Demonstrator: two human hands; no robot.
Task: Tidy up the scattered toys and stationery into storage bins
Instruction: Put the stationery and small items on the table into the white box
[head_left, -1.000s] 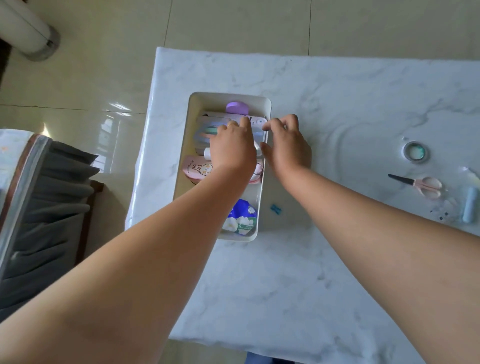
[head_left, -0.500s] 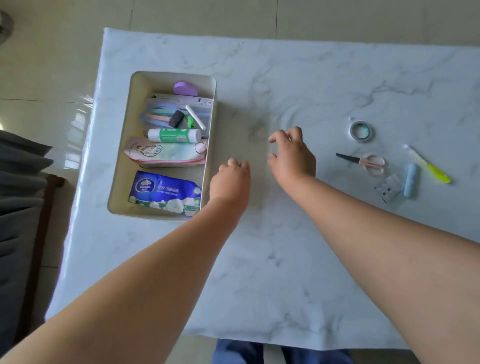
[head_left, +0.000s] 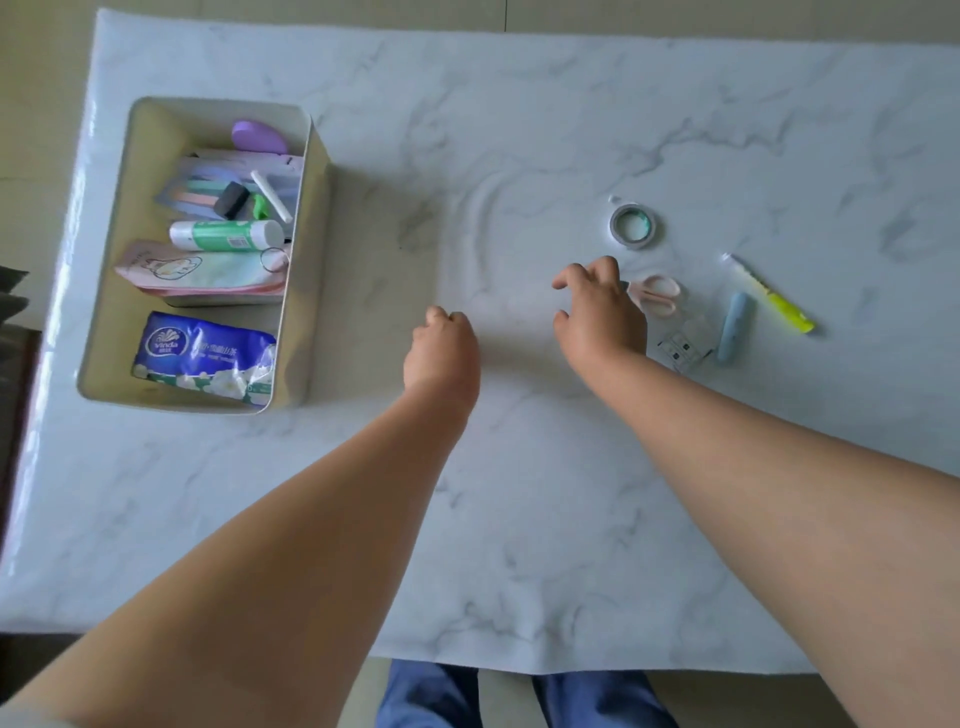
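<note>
A white marble-patterned table (head_left: 519, 519) fills most of the view, glossy along its left edge where light glints. Beyond its far and left edges lies a pale beige tiled floor (head_left: 41, 78), also shiny. Dark furniture (head_left: 13, 312) shows at the table's left, only partly in view.

White bin (head_left: 306, 270), pink scissors (head_left: 657, 295) — yellow highlighter (head_left: 779, 304), grey-veined marble table (head_left: 519, 493).

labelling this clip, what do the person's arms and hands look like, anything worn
Both forearms are bare with no sleeves in view. The left hand and right hand show no gloves, rings, watch or bracelet. Blue trousers show below the table edge.
</note>
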